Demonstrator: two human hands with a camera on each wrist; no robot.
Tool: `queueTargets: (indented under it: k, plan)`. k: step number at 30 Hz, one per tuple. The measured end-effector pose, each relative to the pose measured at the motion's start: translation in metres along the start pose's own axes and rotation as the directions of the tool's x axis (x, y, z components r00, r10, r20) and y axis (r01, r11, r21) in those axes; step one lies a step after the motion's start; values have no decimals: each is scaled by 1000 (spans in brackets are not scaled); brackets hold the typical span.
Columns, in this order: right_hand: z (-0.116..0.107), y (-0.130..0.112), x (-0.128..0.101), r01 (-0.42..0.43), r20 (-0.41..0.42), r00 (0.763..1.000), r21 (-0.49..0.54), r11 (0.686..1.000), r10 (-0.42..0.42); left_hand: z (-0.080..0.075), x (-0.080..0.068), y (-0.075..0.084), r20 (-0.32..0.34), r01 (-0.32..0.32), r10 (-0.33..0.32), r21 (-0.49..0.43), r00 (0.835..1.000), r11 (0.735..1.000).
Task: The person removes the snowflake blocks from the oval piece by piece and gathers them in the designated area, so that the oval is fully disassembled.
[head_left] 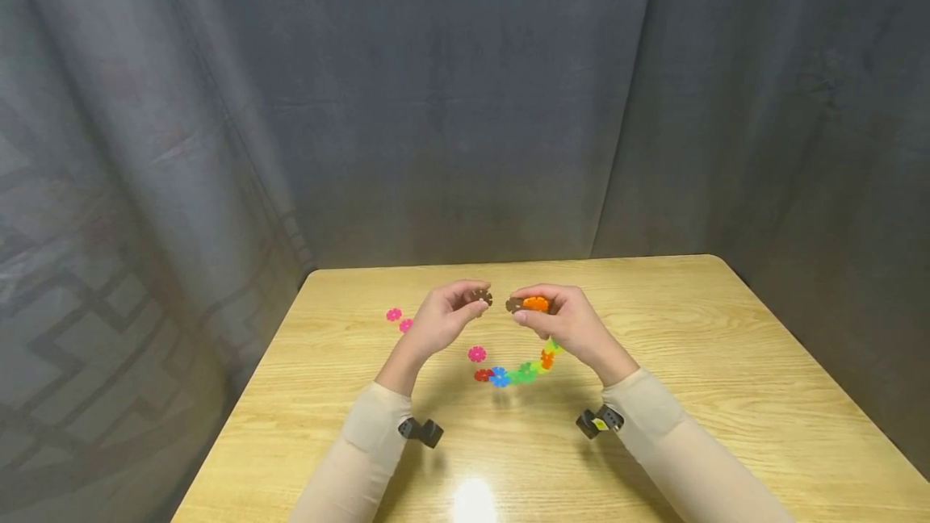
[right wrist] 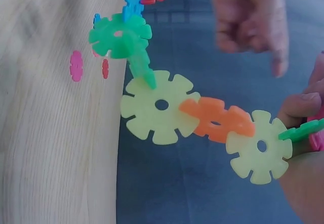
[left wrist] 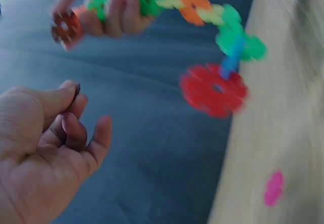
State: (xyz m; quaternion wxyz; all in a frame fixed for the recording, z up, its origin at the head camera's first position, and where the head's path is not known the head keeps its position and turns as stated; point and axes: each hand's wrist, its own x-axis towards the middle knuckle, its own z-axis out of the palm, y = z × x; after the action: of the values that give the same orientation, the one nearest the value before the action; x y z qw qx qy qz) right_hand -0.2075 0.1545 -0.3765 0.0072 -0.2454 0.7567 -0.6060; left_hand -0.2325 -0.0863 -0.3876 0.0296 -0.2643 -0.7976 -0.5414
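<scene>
Between thumb and fingertips my left hand [head_left: 443,320] pinches a brown notched disc [head_left: 482,296], seen nearly edge-on in the left wrist view. My right hand [head_left: 570,317] grips one end of a chain of interlocked flower-shaped plastic discs. Past its fingertips sticks a brown disc [head_left: 514,305], with an orange disc [head_left: 536,303] behind it. The two brown discs face each other with a small gap. From the right hand the chain hangs in a curve through a pale yellow disc [right wrist: 161,106], green discs [right wrist: 120,35] and a blue disc [head_left: 499,377] to a red disc [left wrist: 215,89] at its free end.
Loose pink discs [head_left: 394,314] lie on the wooden table [head_left: 305,426] to the left, one partly behind the left wrist. Another pink disc [head_left: 476,354] is near the chain's red end. Grey curtains [head_left: 436,103] stand behind the table and on both sides.
</scene>
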Motion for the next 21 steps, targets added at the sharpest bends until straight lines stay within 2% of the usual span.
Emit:
queueTargets:
  k: [3,5,7,10,16,18,21]
  plan:
    - [0,-1,0,11,-5,1000,15,1000,-11,0,6,-22,-41,85,-84,38,996,996]
    - [0,-1,0,15,-2,1000,25,1000,-15,0,8,-40,-52,155,-152,66,987,986]
    - [0,-1,0,16,2,1000,37,999,-16,1,8,-56,-45,222,-219,82,975,972]
    - [0,0,0,22,8,1000,58,998,-23,3,7,-78,-26,289,-287,104,957,952]
    - [-2,1,0,62,-17,998,99,993,-61,6,5,-102,30,336,-348,196,937,921]
    - [-3,2,0,73,-21,997,125,989,-71,8,4,-106,32,353,-369,224,929,908]
    - [-4,2,0,85,-18,996,161,983,-83,10,4,-108,13,351,-368,269,930,897]
